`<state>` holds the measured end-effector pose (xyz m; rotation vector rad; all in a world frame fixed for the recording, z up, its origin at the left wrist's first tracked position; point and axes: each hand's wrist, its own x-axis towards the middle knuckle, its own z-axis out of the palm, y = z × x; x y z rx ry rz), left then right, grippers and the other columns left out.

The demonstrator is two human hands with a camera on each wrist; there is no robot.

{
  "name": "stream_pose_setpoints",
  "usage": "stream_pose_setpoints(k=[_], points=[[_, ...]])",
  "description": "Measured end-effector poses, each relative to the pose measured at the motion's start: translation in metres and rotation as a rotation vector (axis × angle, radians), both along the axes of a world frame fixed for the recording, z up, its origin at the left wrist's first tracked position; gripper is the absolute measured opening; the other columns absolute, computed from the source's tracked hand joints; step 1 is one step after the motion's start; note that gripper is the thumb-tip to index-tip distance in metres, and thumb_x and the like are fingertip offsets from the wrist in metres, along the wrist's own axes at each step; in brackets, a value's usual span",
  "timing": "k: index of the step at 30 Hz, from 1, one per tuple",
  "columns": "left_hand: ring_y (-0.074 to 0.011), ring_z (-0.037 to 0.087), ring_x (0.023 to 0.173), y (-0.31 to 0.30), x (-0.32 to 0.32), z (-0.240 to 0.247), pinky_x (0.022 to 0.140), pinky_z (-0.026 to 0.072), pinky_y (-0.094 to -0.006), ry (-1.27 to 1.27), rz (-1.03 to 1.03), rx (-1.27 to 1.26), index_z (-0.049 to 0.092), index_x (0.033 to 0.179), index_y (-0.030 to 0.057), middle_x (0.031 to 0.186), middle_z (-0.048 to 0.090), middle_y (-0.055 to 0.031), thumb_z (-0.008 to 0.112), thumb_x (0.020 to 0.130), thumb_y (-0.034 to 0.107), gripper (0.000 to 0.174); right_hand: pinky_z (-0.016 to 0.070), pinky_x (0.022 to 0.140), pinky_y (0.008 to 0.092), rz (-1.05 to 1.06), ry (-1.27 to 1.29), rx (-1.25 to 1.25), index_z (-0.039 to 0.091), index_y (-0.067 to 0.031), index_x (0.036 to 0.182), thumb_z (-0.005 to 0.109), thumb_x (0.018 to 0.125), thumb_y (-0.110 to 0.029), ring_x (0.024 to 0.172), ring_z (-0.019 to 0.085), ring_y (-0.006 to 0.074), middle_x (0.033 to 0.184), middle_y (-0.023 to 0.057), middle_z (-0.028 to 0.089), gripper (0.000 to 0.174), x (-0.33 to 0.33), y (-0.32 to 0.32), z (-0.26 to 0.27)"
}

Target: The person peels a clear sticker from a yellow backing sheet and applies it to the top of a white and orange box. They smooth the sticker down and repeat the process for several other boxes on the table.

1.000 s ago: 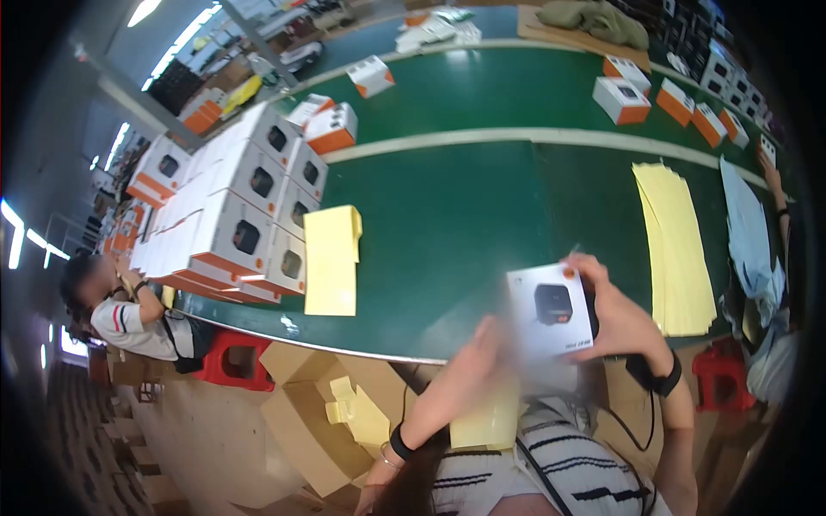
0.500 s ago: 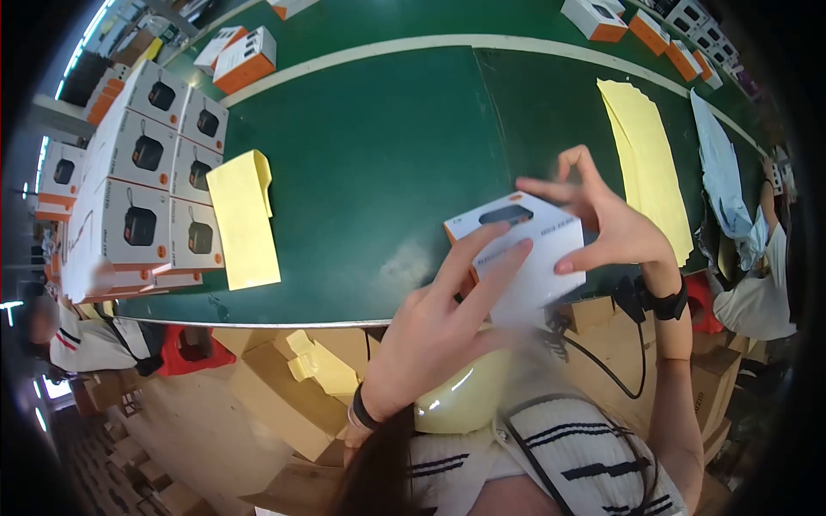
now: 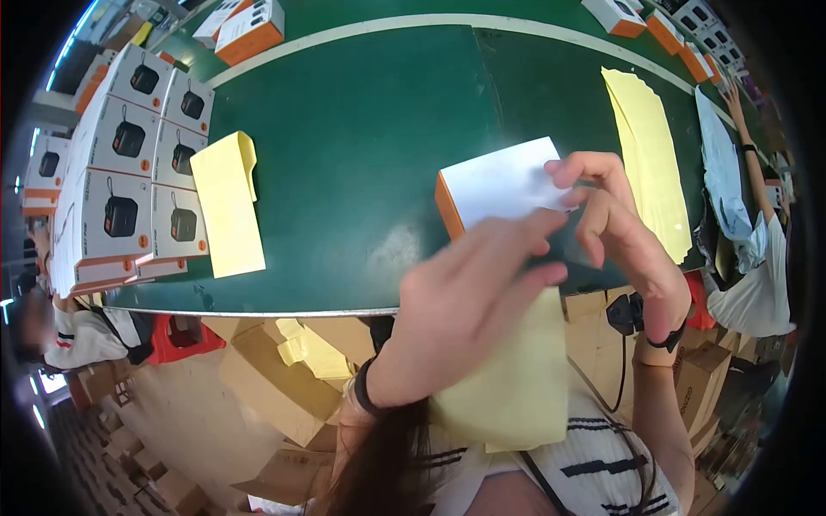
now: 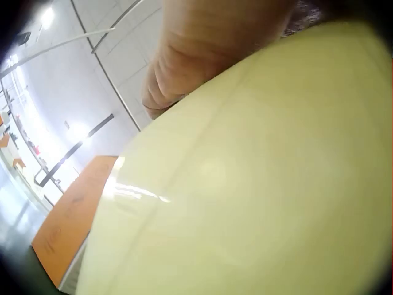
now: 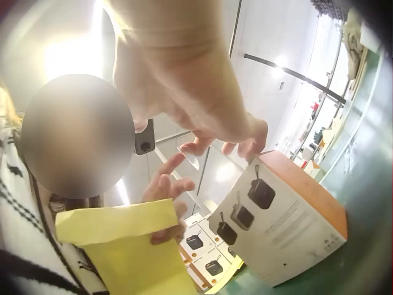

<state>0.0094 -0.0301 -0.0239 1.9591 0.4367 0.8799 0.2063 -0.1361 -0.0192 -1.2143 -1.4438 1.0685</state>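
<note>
A white cardboard box (image 3: 495,185) with an orange side sits on the table before me, a plain white face showing. Pictures of small black devices are printed on the face seen in the right wrist view. My right hand (image 3: 624,215) is at the box's right edge, fingers bent. Reaching across the near edge, my left hand (image 3: 469,301) has its fingers stretched towards the right fingertips. A small clear round piece (image 5: 189,158) shows between both hands' fingertips; I cannot tell whether the right fingers pinch it. Below the left hand hangs a glossy yellow sheet (image 3: 516,387).
Stacked boxes (image 3: 129,215) stand at the left beside a folded yellow sheet (image 3: 228,206). More yellow sheets (image 3: 650,163) and a pale blue bag (image 3: 723,168) lie at the right. An opened carton (image 3: 284,387) is below the table edge. Other people work at both sides.
The box, gripped by the right hand earlier, has turned and come down onto the table. The left fingers, which touched its face, have moved over to the right fingertips. The head view has tilted down.
</note>
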Motion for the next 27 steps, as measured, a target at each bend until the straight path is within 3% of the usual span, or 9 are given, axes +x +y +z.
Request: stream_pose_setpoints(k=[4, 7, 9, 11, 12, 13, 16, 24, 27], points=[[0.0005, 0.045, 0.054, 0.006, -0.002, -0.002, 0.051, 0.0357, -0.0183, 0.109, -0.163, -0.425, 0.070, 0.099, -0.0011, 0.082, 0.069, -0.0006, 0.073, 0.079, -0.008, 0.021, 0.0319, 0.097, 0.0319, 0.079, -0.080, 0.068, 0.050, -0.0006, 0.093, 0.070, 0.062, -0.084, 0.110, 0.037, 0.0243, 0.129, 0.0161, 0.031, 0.091, -0.003, 0.000, 0.005], [-0.0044, 0.055, 0.062, 0.003, -0.004, -0.016, 0.057, 0.0411, -0.0188, 0.031, -0.212, -0.484, 0.070, 0.095, -0.0040, 0.086, 0.070, -0.0058, 0.070, 0.080, -0.011, 0.017, 0.0260, 0.107, 0.0481, 0.037, -0.188, -0.093, 0.049, -0.0083, 0.088, 0.054, 0.059, -0.097, 0.133, 0.031, 0.0365, 0.132, 0.0161, 0.033, 0.093, -0.004, -0.003, 0.008], [-0.0076, 0.059, 0.067, 0.002, -0.004, -0.017, 0.060, 0.0437, -0.0198, -0.046, -0.197, -0.410, 0.069, 0.094, -0.0051, 0.088, 0.070, -0.0073, 0.069, 0.081, -0.012, 0.015, 0.0309, 0.098, 0.0316, 0.060, -0.065, 0.031, 0.052, -0.0006, 0.098, 0.078, 0.069, -0.057, 0.112, 0.038, 0.0238, 0.127, 0.0141, 0.034, 0.068, -0.002, -0.002, 0.004], [-0.0107, 0.063, 0.072, -0.001, -0.003, -0.017, 0.063, 0.0463, -0.0208, -0.127, -0.182, -0.333, 0.069, 0.094, -0.0062, 0.091, 0.071, -0.0089, 0.068, 0.081, -0.012, 0.014, 0.0308, 0.099, 0.0314, -0.142, -0.059, 0.081, 0.055, 0.0006, 0.103, 0.076, 0.072, -0.047, 0.113, 0.040, 0.0232, 0.127, 0.0133, 0.036, 0.061, -0.012, -0.002, -0.001], [-0.0032, 0.052, 0.062, -0.005, -0.002, -0.017, 0.054, 0.0366, -0.0184, -0.199, -0.117, -0.390, 0.070, 0.092, -0.0030, 0.086, 0.069, -0.0037, 0.070, 0.082, -0.010, 0.013, 0.0307, 0.099, 0.0311, -0.343, -0.051, 0.130, 0.058, 0.0017, 0.108, 0.075, 0.075, -0.037, 0.114, 0.041, 0.0225, 0.127, 0.0126, 0.039, 0.054, -0.016, -0.002, -0.003], [0.0042, 0.041, 0.052, -0.009, -0.002, -0.017, 0.045, 0.0268, -0.0160, -0.270, -0.051, -0.446, 0.071, 0.091, 0.0002, 0.081, 0.067, 0.0015, 0.072, 0.082, -0.007, 0.012, 0.0307, 0.099, 0.0311, -0.341, -0.049, 0.129, 0.058, 0.0017, 0.108, 0.075, 0.075, -0.037, 0.114, 0.041, 0.0225, 0.127, 0.0126, 0.039, 0.054, -0.019, -0.001, -0.006], [0.0057, 0.042, 0.055, -0.013, -0.006, -0.023, 0.045, 0.0263, -0.0145, -0.324, -0.055, -0.553, 0.071, 0.092, -0.0006, 0.086, 0.069, 0.0020, 0.072, 0.082, -0.009, 0.013, 0.0344, 0.103, 0.0341, -0.353, 0.134, 0.200, 0.067, 0.0031, 0.114, 0.073, 0.076, -0.012, 0.114, 0.048, 0.0197, 0.129, 0.0116, 0.045, 0.041, -0.022, 0.000, -0.018], [0.0009, 0.046, 0.053, -0.015, -0.011, -0.029, 0.046, 0.0346, -0.0171, -0.165, 0.006, -0.280, 0.072, 0.103, 0.0008, 0.098, 0.071, -0.0051, 0.075, 0.079, -0.006, 0.025, 0.0415, 0.097, 0.0373, -0.543, -0.069, 0.342, 0.075, -0.0011, 0.086, 0.081, 0.063, 0.003, 0.117, 0.050, 0.0265, 0.119, 0.0098, 0.047, 0.024, -0.039, -0.003, -0.023], [-0.0078, 0.057, 0.065, -0.019, -0.011, -0.024, 0.057, 0.0464, -0.0225, -0.016, 0.214, -0.133, 0.072, 0.108, 0.0013, 0.110, 0.069, -0.0099, 0.076, 0.076, -0.006, 0.033, 0.0436, 0.094, 0.0400, -0.655, -0.581, 0.421, 0.076, -0.0056, 0.081, 0.083, 0.059, 0.000, 0.117, 0.051, 0.0299, 0.112, 0.0096, 0.048, 0.024, -0.036, -0.006, -0.009]])
